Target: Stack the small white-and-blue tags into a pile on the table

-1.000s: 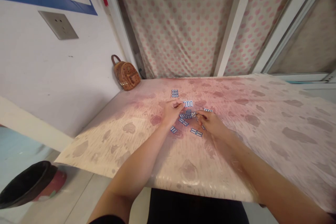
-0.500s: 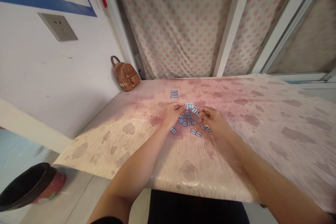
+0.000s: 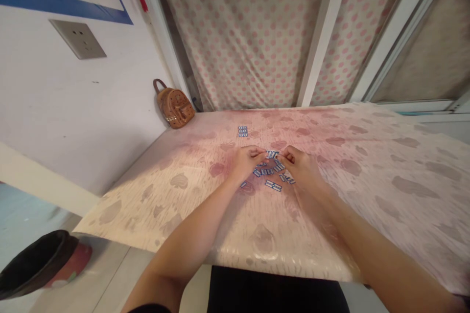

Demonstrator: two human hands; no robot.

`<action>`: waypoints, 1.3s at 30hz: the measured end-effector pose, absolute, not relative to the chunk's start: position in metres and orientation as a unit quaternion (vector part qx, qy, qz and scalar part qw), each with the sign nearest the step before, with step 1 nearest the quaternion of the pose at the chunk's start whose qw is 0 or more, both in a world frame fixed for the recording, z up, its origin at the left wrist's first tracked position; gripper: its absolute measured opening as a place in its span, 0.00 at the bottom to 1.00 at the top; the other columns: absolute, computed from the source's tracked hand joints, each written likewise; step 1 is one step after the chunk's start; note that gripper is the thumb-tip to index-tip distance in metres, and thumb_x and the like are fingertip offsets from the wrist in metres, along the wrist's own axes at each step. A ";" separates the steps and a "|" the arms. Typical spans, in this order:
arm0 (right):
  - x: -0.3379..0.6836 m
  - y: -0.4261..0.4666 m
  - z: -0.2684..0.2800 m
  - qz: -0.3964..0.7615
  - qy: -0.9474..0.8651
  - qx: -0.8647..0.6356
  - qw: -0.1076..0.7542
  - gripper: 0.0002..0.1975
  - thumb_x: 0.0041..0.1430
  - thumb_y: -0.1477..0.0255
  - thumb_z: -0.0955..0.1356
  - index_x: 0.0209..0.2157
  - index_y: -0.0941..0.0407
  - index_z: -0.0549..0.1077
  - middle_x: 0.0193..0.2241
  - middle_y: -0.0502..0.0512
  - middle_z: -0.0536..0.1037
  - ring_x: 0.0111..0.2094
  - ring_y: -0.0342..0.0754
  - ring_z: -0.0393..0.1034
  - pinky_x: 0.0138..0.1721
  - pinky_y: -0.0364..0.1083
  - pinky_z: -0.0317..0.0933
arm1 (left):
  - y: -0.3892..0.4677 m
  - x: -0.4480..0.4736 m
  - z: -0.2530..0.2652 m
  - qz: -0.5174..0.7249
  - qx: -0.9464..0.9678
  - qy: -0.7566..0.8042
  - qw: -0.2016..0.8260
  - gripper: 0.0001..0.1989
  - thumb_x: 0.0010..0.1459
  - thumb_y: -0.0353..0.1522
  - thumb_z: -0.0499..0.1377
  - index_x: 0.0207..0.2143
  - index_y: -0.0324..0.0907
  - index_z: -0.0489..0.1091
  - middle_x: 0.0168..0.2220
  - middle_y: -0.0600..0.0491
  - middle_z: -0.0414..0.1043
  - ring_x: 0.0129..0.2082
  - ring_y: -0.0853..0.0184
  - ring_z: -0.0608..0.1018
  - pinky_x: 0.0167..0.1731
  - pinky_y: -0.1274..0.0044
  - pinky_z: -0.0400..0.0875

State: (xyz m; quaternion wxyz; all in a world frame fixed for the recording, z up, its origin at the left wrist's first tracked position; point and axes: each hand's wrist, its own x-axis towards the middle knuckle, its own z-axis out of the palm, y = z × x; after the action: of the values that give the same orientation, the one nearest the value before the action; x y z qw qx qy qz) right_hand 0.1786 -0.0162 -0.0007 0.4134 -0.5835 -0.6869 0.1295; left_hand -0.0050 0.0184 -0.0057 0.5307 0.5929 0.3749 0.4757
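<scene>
Patterned surface (image 3: 330,195) set against a white wall, dotted curtain (image 3: 249,34) behind. Brown backpack (image 3: 175,106) at the far left corner. Left hand (image 3: 246,162) and right hand (image 3: 303,168) rest curled, fingers narrow, on either side of scattered small blue-and-white tiles (image 3: 270,170); what each pinches cannot be told. A separate tile stack (image 3: 243,131) lies farther back.

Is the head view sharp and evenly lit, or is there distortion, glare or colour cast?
Head view: wide-angle bending at the edges; a pinkish cast on the table middle. The small blue-white pieces between the left hand and right hand are too small to read. No strong glare.
</scene>
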 end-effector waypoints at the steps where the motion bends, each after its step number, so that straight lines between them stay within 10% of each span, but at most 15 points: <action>1: 0.178 -0.016 -0.001 0.123 -0.690 -0.581 0.413 0.11 0.56 0.63 0.65 0.25 0.53 0.68 0.19 0.49 0.72 0.21 0.45 0.64 0.25 0.44 0.53 | 0.018 -0.005 -0.006 0.475 0.596 0.372 0.531 0.13 0.50 0.38 0.69 0.32 0.37 0.76 0.30 0.48 0.80 0.29 0.65 0.82 0.31 0.77 0.74; 18: 0.179 -0.011 -0.010 0.185 -0.689 -0.556 0.426 0.07 0.58 0.65 0.65 0.31 0.53 0.70 0.24 0.51 0.74 0.26 0.46 0.69 0.27 0.44 0.60 | 0.017 -0.003 -0.007 0.446 0.596 0.367 0.557 0.11 0.52 0.37 0.69 0.32 0.38 0.77 0.30 0.48 0.80 0.29 0.66 0.81 0.33 0.77 0.75; 25: 0.177 -0.018 -0.003 0.143 -0.727 -0.531 0.411 0.25 0.56 0.68 0.68 0.57 0.51 0.68 0.37 0.54 0.76 0.31 0.48 0.70 0.32 0.47 0.63 | 0.018 -0.005 -0.005 0.455 0.555 0.373 0.588 0.13 0.49 0.38 0.70 0.31 0.37 0.77 0.28 0.50 0.79 0.28 0.68 0.80 0.34 0.77 0.75; 39: 0.183 -0.009 -0.011 0.148 -0.726 -0.533 0.408 0.16 0.58 0.72 0.66 0.49 0.53 0.73 0.34 0.53 0.76 0.33 0.48 0.71 0.37 0.47 0.64 | 0.022 -0.009 -0.002 0.505 0.497 0.393 0.586 0.10 0.50 0.34 0.70 0.30 0.35 0.76 0.28 0.49 0.79 0.28 0.68 0.81 0.33 0.78 0.74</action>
State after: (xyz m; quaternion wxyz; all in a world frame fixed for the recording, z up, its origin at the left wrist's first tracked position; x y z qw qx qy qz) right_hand 0.1834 -0.0088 -0.0111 0.4079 -0.5330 -0.7265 0.1479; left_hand -0.0090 0.0223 -0.0019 0.5858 0.4971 0.3933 0.5050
